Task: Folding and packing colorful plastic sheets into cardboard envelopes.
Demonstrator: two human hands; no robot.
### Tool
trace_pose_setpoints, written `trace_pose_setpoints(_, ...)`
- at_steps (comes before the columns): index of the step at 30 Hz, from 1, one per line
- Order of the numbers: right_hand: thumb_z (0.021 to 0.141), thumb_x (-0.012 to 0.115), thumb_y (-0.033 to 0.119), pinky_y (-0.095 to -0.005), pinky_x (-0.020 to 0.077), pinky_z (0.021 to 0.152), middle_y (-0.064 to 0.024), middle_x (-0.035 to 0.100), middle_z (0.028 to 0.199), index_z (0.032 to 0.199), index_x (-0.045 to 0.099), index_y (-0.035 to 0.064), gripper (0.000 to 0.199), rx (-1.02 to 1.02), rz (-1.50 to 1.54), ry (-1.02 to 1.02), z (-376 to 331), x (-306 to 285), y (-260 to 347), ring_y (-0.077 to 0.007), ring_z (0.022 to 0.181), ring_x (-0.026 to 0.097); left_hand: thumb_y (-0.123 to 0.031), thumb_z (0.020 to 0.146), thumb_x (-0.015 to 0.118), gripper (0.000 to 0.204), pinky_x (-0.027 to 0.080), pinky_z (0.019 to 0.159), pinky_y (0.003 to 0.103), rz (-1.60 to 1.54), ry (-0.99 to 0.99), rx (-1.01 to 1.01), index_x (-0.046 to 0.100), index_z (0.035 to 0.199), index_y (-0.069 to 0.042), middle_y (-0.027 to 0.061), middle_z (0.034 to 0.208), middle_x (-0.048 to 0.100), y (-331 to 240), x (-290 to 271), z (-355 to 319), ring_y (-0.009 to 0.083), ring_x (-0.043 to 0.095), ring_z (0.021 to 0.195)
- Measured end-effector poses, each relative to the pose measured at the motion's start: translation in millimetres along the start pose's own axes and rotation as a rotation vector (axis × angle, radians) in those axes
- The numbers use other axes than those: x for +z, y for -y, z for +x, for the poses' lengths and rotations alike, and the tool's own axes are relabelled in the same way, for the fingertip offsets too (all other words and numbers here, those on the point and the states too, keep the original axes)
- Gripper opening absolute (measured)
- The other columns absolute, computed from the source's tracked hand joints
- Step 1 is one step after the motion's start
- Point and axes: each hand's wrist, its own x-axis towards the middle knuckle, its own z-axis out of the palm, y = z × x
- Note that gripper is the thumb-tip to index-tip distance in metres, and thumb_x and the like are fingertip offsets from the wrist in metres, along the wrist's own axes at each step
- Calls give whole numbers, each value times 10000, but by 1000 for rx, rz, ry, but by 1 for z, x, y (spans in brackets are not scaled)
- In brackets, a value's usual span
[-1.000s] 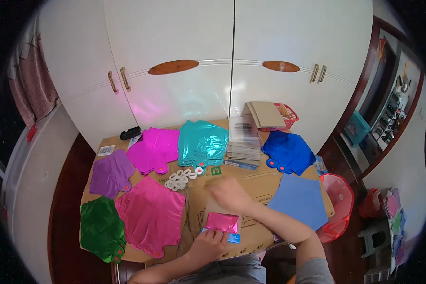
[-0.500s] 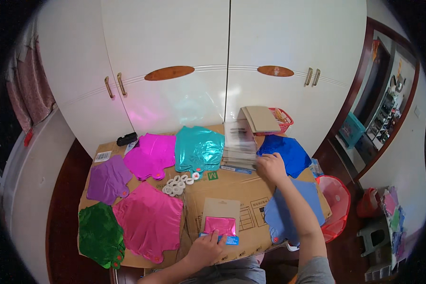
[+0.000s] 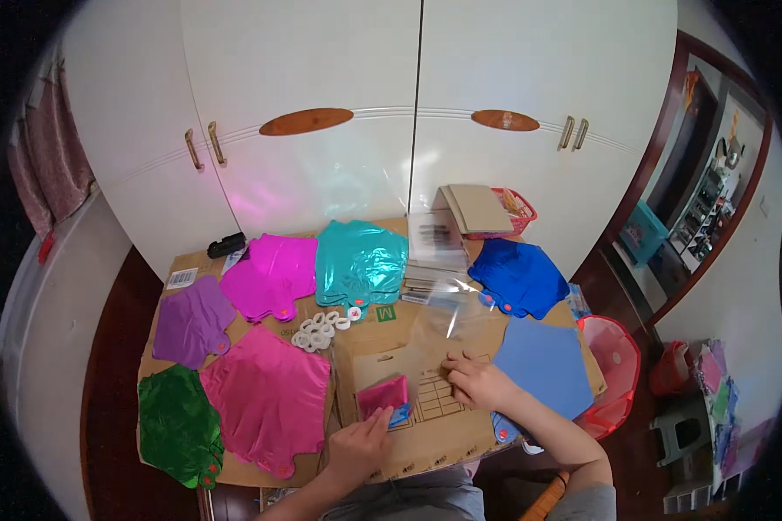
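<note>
Centrally, low in the frame, a folded pink foil piece (image 3: 382, 396) is pinched by the left hand (image 3: 359, 445), fingers closed on its lower edge. Just right of it, a clear plastic bag (image 3: 447, 326) is held at its lower edge by the right hand (image 3: 480, 382), fingers curled on it. Both lie over brown cardboard (image 3: 426, 434). White rings (image 3: 320, 328) sit above left, with foil balloons (image 3: 356, 260) spread around.
</note>
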Motion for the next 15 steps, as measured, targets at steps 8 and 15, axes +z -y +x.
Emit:
trace_pose_setpoints(8,801,606,181,-365,521,663,-101,620,922,894,565,45,170,345,-63,-150,14,2,10,-257,839,618,-61,700,633,397,523,556,299,36,11,-73,625,1096,-43,102,938,681,-1,-10,2,184,639,637)
trace_pose_setpoints(15,738,589,137,-315,519,584,-36,600,787,782,584,81,72,174,-352,-108,17,16,5,-200,741,620,-134,740,605,313,524,561,278,114,157,193,632,1046,-79,97,931,667,0,-11,-1,170,647,671)
